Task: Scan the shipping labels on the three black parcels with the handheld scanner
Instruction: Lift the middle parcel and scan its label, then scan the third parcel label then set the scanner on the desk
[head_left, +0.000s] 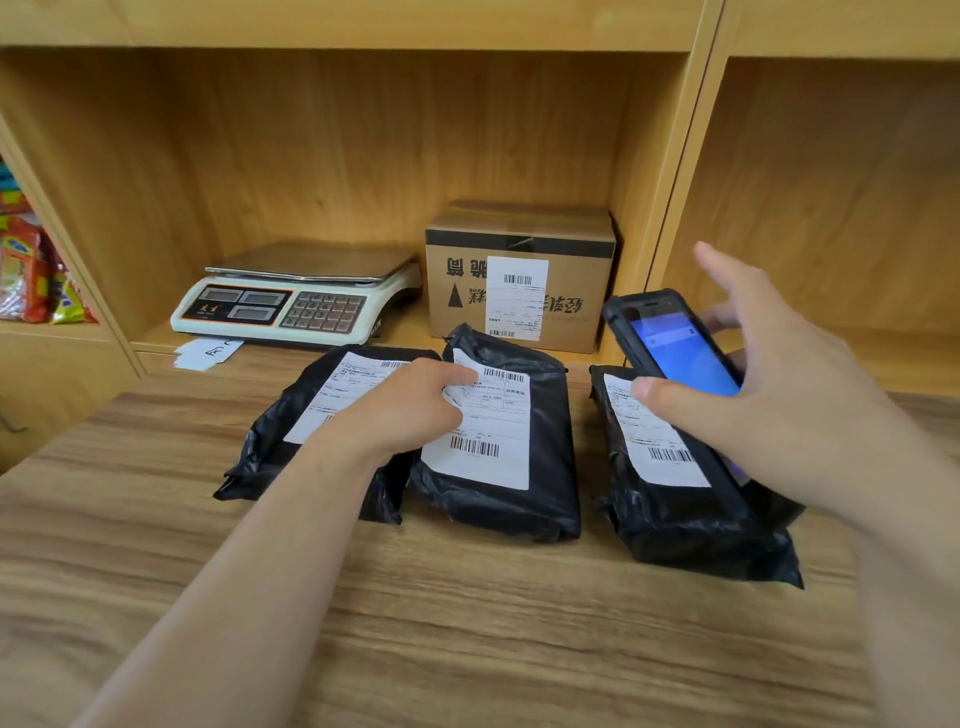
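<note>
Three black parcels lie side by side along the back edge of the counter (467, 623), each with a white shipping label facing up. The left parcel (270, 441) and the middle parcel (519, 467) touch or overlap at their near sides; the right parcel (691, 519) lies apart from them, nearer the counter's right edge.

The handheld scanner (670, 345), a black-cased device with a lit blue screen, is held tilted above the far end of the right parcel. The right hand (779, 405) holds it loosely: the thumb lies along its near side, the index finger is raised and spread away, and other fingertips show behind the device. How firmly those hidden fingers grip cannot be told.

The left hand (410, 405) rests palm down across the left parcel's label, its fingers pressed together with the tips on the upper left corner of the middle parcel's label (483, 431).

Behind the counter, in a wooden shelf bay (363, 156), stand a weighing scale (296, 296) and, to its right, a labelled cardboard box (519, 275). A slip of white paper (205, 353) lies in front of the scale. Colourful packets (31, 275) fill the bay at far left.
</note>
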